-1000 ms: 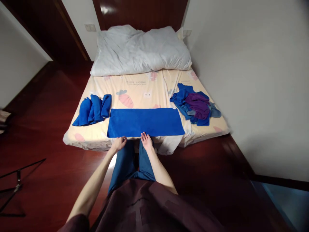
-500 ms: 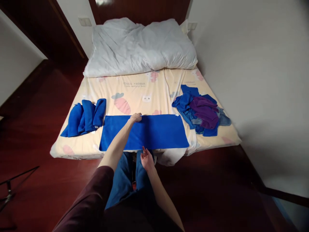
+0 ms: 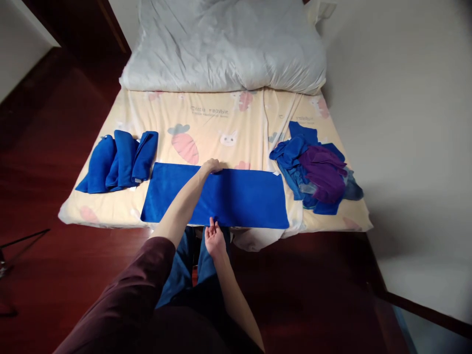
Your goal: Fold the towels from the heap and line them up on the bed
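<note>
A blue towel (image 3: 250, 196) lies flat in a long rectangle along the bed's front edge, with a small white tag at its far right corner. My left hand (image 3: 211, 166) is closed at the middle of the far edge, its fingers curled on the cloth and partly hidden from me. At the near edge, my right hand (image 3: 215, 239) is palm up with fingers stretched and somewhat apart, the fingertips touching the towel's border. A slight crease shows in the cloth close to those fingertips.
Several folded blue towels (image 3: 124, 158) lie side by side at the bed's left. On the right is a loose heap of blue cloths with a purple cloth (image 3: 324, 172) on top. A pale quilt (image 3: 224, 46) covers the bed's far end. A wall (image 3: 413, 123) stands at the right.
The view has tipped down and moved closer. My right hand's fingers have straightened at the near edge, while my left hand stays at the far edge. The towel still lies flat.
</note>
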`<action>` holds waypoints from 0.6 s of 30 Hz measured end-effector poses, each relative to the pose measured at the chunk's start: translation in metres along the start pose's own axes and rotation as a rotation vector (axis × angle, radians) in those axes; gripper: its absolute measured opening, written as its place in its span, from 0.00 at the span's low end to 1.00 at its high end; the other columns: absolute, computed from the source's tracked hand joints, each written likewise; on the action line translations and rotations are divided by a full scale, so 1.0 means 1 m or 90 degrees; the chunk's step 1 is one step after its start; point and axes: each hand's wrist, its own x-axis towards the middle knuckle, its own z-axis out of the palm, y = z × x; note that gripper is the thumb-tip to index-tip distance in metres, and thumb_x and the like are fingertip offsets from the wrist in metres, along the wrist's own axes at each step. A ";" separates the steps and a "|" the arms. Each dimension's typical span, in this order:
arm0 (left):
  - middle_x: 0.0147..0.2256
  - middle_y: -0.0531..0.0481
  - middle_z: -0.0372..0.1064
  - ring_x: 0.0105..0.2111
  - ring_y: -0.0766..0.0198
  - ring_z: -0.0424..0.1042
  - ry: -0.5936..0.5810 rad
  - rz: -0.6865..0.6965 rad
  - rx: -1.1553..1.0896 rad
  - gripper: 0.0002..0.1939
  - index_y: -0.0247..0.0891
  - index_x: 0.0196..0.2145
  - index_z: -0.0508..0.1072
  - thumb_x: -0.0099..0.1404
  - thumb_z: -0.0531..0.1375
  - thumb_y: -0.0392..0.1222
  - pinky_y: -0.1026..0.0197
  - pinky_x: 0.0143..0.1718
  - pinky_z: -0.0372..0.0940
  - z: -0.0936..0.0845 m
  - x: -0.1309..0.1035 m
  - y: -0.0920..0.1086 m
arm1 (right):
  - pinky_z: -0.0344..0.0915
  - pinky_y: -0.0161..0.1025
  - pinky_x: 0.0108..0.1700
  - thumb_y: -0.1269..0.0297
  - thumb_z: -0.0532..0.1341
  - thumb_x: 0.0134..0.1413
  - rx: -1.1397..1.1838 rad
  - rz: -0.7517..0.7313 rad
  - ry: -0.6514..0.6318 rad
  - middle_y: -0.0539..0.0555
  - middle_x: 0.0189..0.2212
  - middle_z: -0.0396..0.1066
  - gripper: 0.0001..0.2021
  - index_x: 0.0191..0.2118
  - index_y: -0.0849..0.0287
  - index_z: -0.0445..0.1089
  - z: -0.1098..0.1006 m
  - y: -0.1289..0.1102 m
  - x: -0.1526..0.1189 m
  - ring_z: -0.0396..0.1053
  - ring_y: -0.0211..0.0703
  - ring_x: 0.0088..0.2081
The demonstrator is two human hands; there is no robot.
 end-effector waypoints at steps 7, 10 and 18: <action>0.34 0.38 0.79 0.35 0.56 0.80 0.055 -0.014 -0.014 0.22 0.32 0.50 0.78 0.77 0.50 0.48 0.59 0.46 0.70 -0.003 -0.015 0.000 | 0.69 0.44 0.66 0.60 0.54 0.70 0.001 -0.062 0.016 0.55 0.65 0.70 0.10 0.45 0.53 0.73 0.001 0.014 -0.006 0.73 0.38 0.59; 0.37 0.38 0.79 0.37 0.57 0.80 0.074 -0.008 -0.033 0.23 0.32 0.52 0.77 0.78 0.47 0.48 0.59 0.47 0.70 0.000 -0.022 0.000 | 0.68 0.44 0.67 0.57 0.53 0.70 -0.022 -0.063 -0.012 0.54 0.66 0.68 0.12 0.48 0.53 0.72 -0.006 0.018 -0.007 0.72 0.38 0.61; 0.49 0.35 0.77 0.52 0.51 0.76 0.091 -0.012 -0.046 0.20 0.35 0.50 0.79 0.75 0.57 0.53 0.59 0.51 0.68 0.023 -0.030 -0.008 | 0.73 0.48 0.61 0.55 0.58 0.69 -0.062 -0.092 -0.030 0.52 0.58 0.76 0.10 0.48 0.50 0.73 0.003 0.003 -0.004 0.78 0.39 0.50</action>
